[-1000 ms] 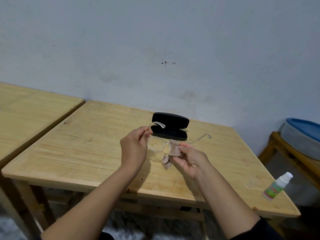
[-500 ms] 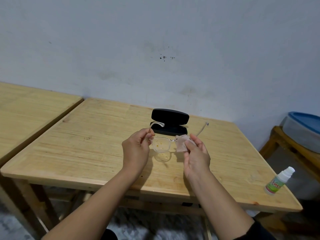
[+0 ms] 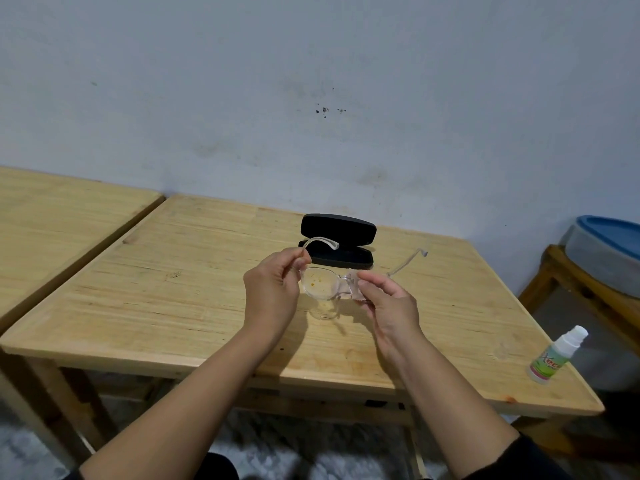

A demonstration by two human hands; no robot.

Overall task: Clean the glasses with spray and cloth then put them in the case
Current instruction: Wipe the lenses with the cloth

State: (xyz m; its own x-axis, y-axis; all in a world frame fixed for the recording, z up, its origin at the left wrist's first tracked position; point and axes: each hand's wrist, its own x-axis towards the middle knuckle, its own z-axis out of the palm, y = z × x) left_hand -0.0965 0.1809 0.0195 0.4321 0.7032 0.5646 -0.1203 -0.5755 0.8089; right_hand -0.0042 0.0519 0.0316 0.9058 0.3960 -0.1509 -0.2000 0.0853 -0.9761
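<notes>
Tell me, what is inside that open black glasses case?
The open black glasses case shows only dark lining. One clear temple arm of the clear-framed glasses crosses before it, and the left hand hides its lower left corner.

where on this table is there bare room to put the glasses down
Bare wood spans the table's left half, from its left edge to the left hand. A smaller patch lies between the case and spray bottle. The centre, under both hands, is crowded.

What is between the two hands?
In the head view, the clear glasses span the gap between the left hand and the right hand. The uncovered lens shows yellowish specks; the right fingers press a cloth on the other.
</notes>
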